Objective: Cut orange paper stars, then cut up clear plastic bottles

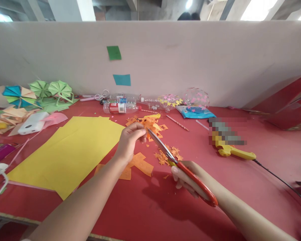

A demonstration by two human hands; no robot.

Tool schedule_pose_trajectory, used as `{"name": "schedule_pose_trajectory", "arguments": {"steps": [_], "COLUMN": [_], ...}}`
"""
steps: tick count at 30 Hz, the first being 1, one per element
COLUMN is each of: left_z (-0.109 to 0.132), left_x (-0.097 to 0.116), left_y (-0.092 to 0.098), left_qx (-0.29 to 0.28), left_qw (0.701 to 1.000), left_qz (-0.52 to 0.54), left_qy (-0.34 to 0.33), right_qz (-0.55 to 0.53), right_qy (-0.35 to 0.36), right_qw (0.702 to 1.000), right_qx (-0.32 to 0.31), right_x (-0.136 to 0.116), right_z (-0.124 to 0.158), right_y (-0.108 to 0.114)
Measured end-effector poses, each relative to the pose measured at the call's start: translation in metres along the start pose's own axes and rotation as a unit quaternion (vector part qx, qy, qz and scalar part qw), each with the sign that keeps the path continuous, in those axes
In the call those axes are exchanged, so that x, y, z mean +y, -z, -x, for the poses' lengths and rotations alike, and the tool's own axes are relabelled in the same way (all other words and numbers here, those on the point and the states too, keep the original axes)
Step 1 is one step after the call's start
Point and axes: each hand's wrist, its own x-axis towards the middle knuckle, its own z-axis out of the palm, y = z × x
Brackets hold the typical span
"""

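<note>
My right hand (184, 177) grips red-handled scissors (190, 175), their blades pointing up-left toward a small orange paper piece (148, 125). My left hand (130, 140) pinches that piece at the blade tips. Under the hands, small orange cut-out stars (165, 155) and orange scraps (140, 164) lie on the red table (145, 207). More orange offcuts (152, 121) are heaped just behind the left hand.
A large yellow sheet (70, 150) lies at left. Folded paper fans (50, 90), a white device (32, 124), plastic bottles (120, 107), star-filled clear balloons (190, 98), a pencil (177, 123) and a yellow glue gun (234, 152) with cord surround the spot. A beige partition wall (190, 60) backs the table.
</note>
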Motion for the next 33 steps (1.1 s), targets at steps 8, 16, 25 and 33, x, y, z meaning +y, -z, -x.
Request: {"name": "schedule_pose_trajectory", "arguments": {"steps": [8, 16, 25, 33], "left_z": [0.0024, 0.0040, 0.0047, 0.0037], "left_x": [0.0000, -0.0034, -0.0021, -0.0017], "left_y": [-0.0029, -0.0047, -0.0063, -0.0050], "left_qx": [-0.020, -0.020, -0.017, -0.003], "left_qw": [1.000, 1.000, 1.000, 0.999], "left_qz": [-0.018, -0.017, -0.020, -0.046], "left_qy": [-0.010, -0.013, -0.009, -0.012], "right_qz": [-0.012, -0.033, -0.028, -0.016], "right_qy": [0.031, 0.028, -0.016, -0.002], "right_qw": [0.999, 0.999, 0.999, 1.000], "right_qx": [-0.007, -0.011, 0.012, 0.017], "right_x": [0.0033, -0.0002, -0.0040, -0.0035], "right_z": [0.0016, 0.0029, 0.0025, 0.0015], "right_y": [-0.0015, -0.0019, -0.0047, -0.0042]}}
